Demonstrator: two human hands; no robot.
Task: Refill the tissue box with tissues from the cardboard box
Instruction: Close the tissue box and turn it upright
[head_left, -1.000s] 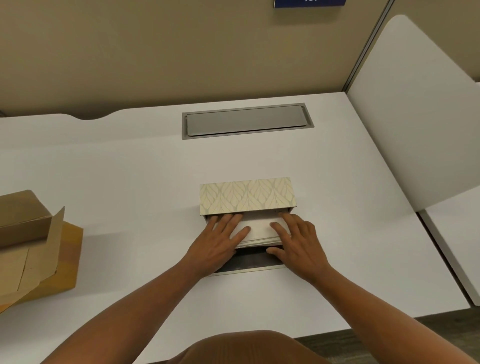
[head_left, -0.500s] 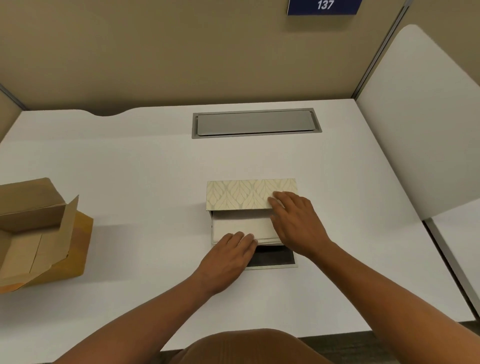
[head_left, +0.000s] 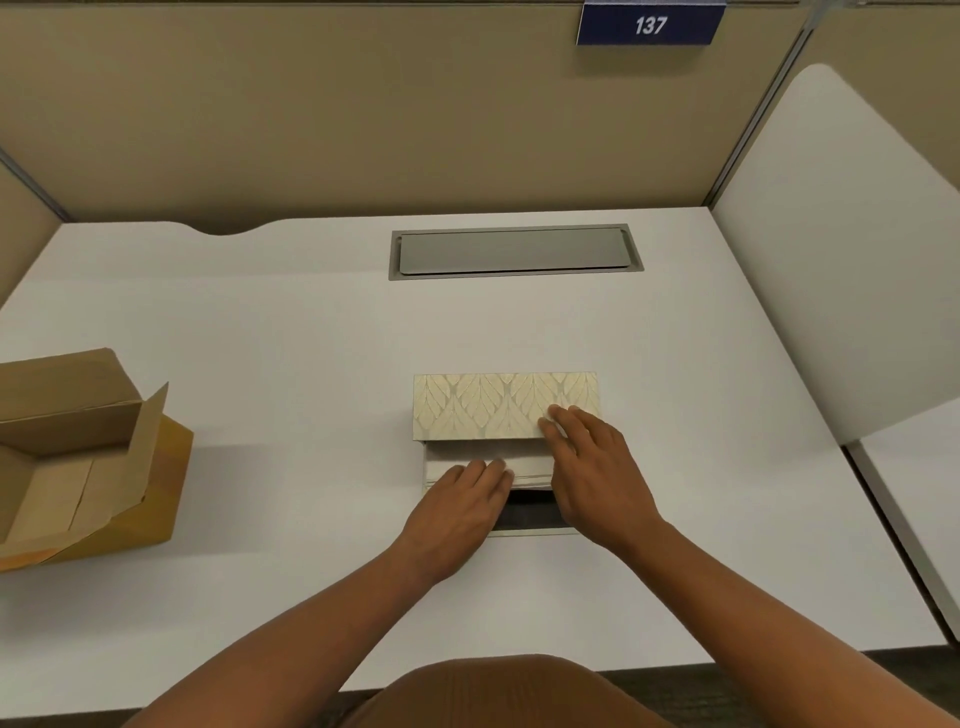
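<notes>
A cream tissue box with a leaf pattern (head_left: 483, 405) lies on its side in the middle of the white desk (head_left: 260, 338), its open side facing me. A stack of white tissues (head_left: 457, 457) sticks halfway out of it, over a dark flap (head_left: 530, 512) lying flat on the desk. My left hand (head_left: 457, 514) rests flat on the near edge of the stack, fingers together. My right hand (head_left: 592, 467) lies on the box's right end, fingertips on the patterned face. The brown cardboard box (head_left: 78, 457) stands open at the left edge, its inside empty where I can see.
A grey metal cable hatch (head_left: 514, 252) is set into the desk behind the tissue box. Beige partition walls close the back, with a blue sign reading 137 (head_left: 649, 23). A white divider panel (head_left: 841, 260) rises along the right side.
My right hand left the tissue stack and moved up onto the tissue box's right end. My left hand slid back to the stack's near edge. The head camera tilted up and left.
</notes>
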